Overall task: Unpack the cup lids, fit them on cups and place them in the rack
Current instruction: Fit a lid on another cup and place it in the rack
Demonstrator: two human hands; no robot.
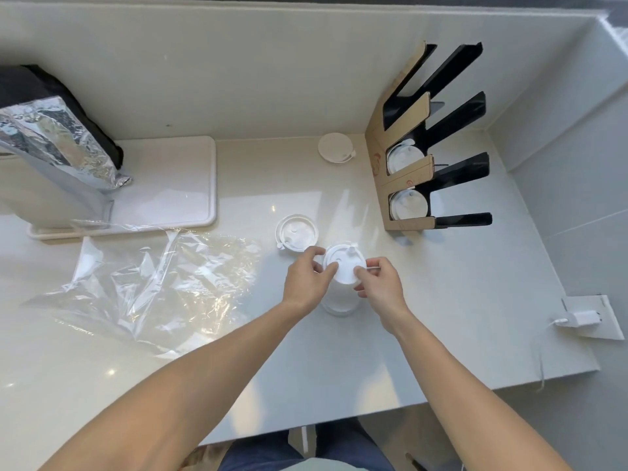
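I saw both hands at the cup (pixel 341 297) mid-counter: the left hand (pixel 307 278) pinched the lid (pixel 345 265) at its nine o'clock edge, the right hand (pixel 380 283) at three o'clock. A spare lid (pixel 296 231) lay at eleven o'clock; the rack (pixel 407 185) at two o'clock held two lidded cups.

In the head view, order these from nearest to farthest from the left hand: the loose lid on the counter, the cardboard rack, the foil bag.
From the left hand:
1. Loose lid, just beyond the hand, on the counter.
2. Cardboard rack, far right, against the wall.
3. Foil bag, far left.
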